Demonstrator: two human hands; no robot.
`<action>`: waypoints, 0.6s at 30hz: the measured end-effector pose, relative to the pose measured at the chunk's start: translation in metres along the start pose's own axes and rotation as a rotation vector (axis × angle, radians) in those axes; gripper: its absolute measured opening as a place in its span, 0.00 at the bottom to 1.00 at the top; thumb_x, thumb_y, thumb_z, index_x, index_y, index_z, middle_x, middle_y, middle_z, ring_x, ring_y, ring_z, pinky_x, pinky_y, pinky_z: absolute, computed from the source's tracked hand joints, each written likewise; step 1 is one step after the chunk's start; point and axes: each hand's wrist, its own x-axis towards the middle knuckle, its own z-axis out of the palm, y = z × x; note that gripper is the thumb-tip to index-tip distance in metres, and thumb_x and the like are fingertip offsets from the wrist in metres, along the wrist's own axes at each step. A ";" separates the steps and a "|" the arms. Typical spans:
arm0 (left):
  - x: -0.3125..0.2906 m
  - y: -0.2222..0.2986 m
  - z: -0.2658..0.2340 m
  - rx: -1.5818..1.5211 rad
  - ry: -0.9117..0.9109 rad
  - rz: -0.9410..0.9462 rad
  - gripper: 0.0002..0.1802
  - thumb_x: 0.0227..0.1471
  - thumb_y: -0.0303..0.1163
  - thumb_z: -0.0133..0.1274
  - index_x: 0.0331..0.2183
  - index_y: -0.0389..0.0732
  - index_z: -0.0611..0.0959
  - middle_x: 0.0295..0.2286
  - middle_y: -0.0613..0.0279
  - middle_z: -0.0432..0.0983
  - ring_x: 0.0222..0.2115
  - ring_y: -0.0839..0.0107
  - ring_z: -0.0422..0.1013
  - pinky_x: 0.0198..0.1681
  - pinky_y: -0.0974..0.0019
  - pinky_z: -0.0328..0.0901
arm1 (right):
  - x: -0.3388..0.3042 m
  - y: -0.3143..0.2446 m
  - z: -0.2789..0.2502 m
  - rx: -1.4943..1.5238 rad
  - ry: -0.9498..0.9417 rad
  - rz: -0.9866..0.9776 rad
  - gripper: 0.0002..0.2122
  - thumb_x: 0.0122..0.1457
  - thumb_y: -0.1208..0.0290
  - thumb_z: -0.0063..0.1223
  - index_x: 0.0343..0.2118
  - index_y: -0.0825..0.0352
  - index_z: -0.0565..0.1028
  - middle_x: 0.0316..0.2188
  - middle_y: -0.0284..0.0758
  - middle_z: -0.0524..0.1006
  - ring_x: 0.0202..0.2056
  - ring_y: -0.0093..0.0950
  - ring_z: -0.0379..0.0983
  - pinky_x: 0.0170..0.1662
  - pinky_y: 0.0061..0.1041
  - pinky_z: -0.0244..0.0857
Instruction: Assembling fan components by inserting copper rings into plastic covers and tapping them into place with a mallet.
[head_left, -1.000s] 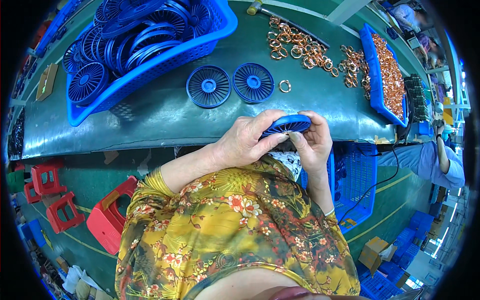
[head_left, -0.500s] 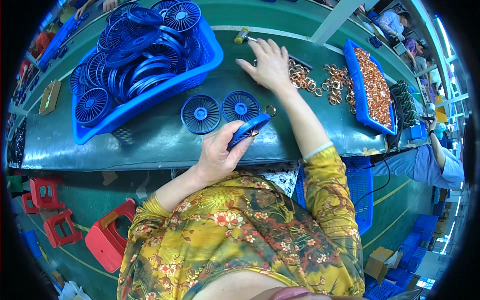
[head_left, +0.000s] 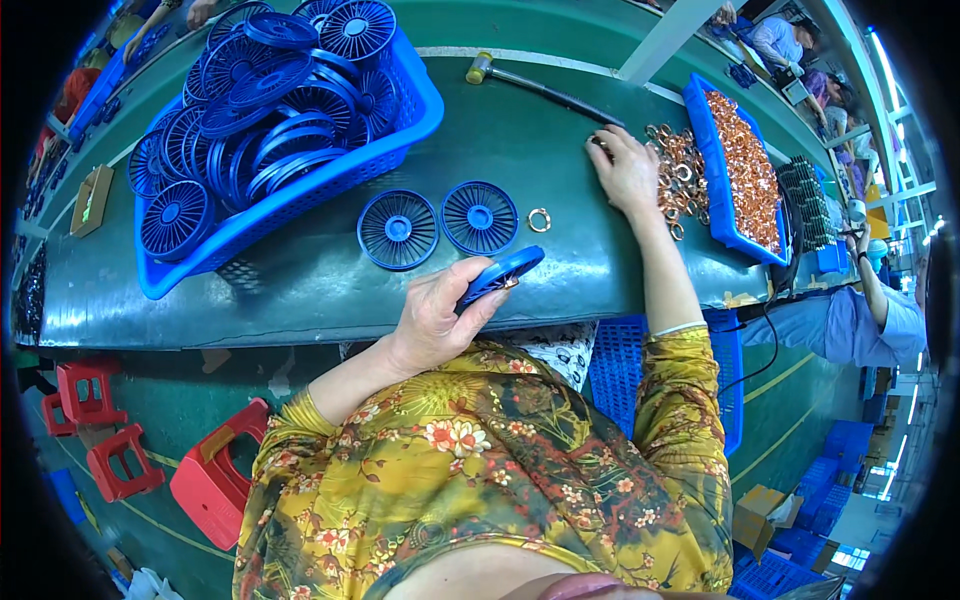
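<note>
My left hand (head_left: 440, 305) grips a blue round fan grille (head_left: 508, 268) by its edge, tilted almost edge-on above the bench's near side. A bit of copper shows at its underside. Two more blue grilles lie flat beyond it, a left one (head_left: 398, 229) and a right one (head_left: 480, 218). A single copper ring (head_left: 539, 219) lies beside the right one. My right hand (head_left: 628, 175) rests palm down with its fingers loosely apart, at the left edge of a heap of loose copper rings (head_left: 683, 172). A hammer (head_left: 545, 92) lies just beyond its fingertips.
A blue basket (head_left: 300, 190) piled with grilles stands at left, a small carton (head_left: 92, 200) beside it. On the right is a blue tray (head_left: 722, 215) full of copper rings, then a stack of dark parts (head_left: 806, 205). Red stools (head_left: 215, 485) stand on the floor. Other people work around.
My right hand has moved right from near the hammer's head to the ring heap, and the loose rings are now gathered closer to the tray. My left hand keeps hold of the grille, tilted slightly flatter.
</note>
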 end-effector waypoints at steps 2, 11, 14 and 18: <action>0.000 0.001 0.003 -0.002 -0.024 0.001 0.18 0.45 0.25 0.60 0.40 0.36 0.74 0.27 0.56 0.78 0.23 0.66 0.75 0.25 0.69 0.67 | -0.003 0.025 0.001 -0.033 0.051 0.064 0.15 0.56 0.56 0.49 0.43 0.57 0.76 0.48 0.34 0.73 0.48 0.35 0.70 0.55 0.45 0.54; -0.002 0.005 0.008 0.043 -0.016 -0.017 0.18 0.43 0.24 0.61 0.39 0.37 0.74 0.26 0.56 0.77 0.22 0.65 0.75 0.24 0.67 0.67 | -0.046 -0.054 -0.060 0.479 0.049 -0.334 0.14 0.50 0.67 0.59 0.39 0.67 0.75 0.40 0.41 0.75 0.43 0.39 0.72 0.47 0.33 0.66; 0.004 0.006 0.015 0.054 -0.044 -0.002 0.18 0.43 0.24 0.61 0.38 0.37 0.75 0.26 0.57 0.77 0.22 0.65 0.75 0.23 0.67 0.67 | -0.074 -0.078 -0.060 0.417 -0.160 -0.449 0.09 0.48 0.68 0.59 0.30 0.64 0.73 0.32 0.36 0.73 0.36 0.38 0.70 0.39 0.34 0.65; 0.019 0.002 0.029 0.006 -0.121 0.144 0.17 0.42 0.21 0.60 0.37 0.36 0.76 0.30 0.54 0.78 0.27 0.60 0.76 0.28 0.65 0.70 | -0.075 -0.063 -0.048 0.427 -0.051 -0.273 0.06 0.50 0.72 0.56 0.27 0.66 0.72 0.31 0.38 0.73 0.35 0.38 0.71 0.37 0.32 0.66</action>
